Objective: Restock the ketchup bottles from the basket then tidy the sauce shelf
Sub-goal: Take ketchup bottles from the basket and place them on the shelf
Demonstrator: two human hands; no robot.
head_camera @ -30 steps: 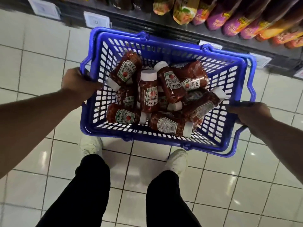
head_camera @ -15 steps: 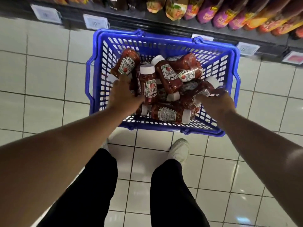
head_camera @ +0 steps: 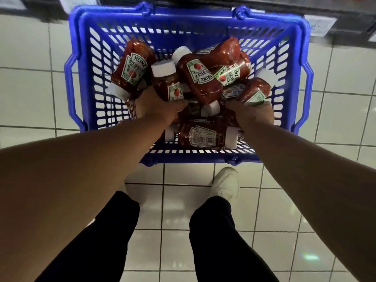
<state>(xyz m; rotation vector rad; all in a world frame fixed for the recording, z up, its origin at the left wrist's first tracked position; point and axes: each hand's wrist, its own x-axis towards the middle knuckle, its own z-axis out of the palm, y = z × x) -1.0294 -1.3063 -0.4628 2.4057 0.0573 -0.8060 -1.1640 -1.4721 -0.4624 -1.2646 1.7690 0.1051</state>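
A blue plastic basket (head_camera: 85, 64) sits on the white tiled floor (head_camera: 26, 94), close against the dark foot of a shelf (head_camera: 264, 3) at the top of the view, its two handles folded down along the sides. Inside lies a loose heap of ketchup bottles (head_camera: 200, 78) — red, white-capped, with green and white labels, lying crosswise over one another at every angle.

Both hands are down in the heap. The left hand (head_camera: 156, 107) is near the basket's left wall, its fingers curled round the lower part of a bottle that stands almost upright with its white cap (head_camera: 163, 68) on top. Just left of it another bottle (head_camera: 133, 68) leans against the wall, cap downward. The right hand (head_camera: 253, 113) is near the right wall and grips a bottle (head_camera: 257, 89) that slants up toward the far right corner, its cap pointing away from the person; the fingers themselves are tucked under it and mostly hidden.

Along the basket's near wall one bottle (head_camera: 200, 135) lies flat with its barcode side up — partly between the two forearms.

Below the basket, on the floor, stand the person's black trouser legs and a white shoe (head_camera: 225, 183).
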